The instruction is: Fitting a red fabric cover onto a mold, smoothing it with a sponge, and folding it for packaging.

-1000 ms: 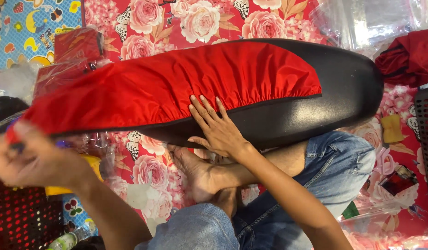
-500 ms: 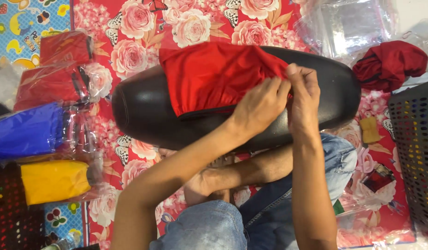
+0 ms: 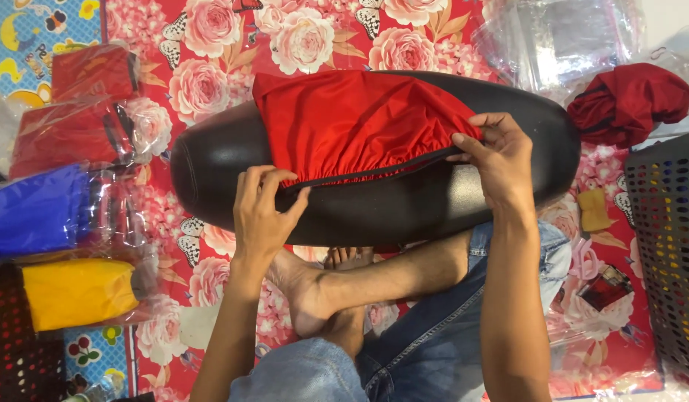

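A red elasticated cover point(image 3: 356, 123) is being fitted over a long black seat point(image 3: 404, 201), which is lying across a rose-patterned mat point(image 3: 210, 82) on the floor, just beyond the person's crossed legs. The cover is sitting on the middle of the seat only; both rounded ends are showing bare.

The gathered hem is being held at two places. The left hand point(image 3: 264, 212) is pinching it at the near left corner, fingers closed on the fabric, and the right hand point(image 3: 501, 160) is gripping it at the right end, fingers curled over the edge.

Judging by this, the stretching step is in hand. The next move is likely calling for the hem to be drawn outward toward each end, with tension being kept even so the elastic is not slipping back.
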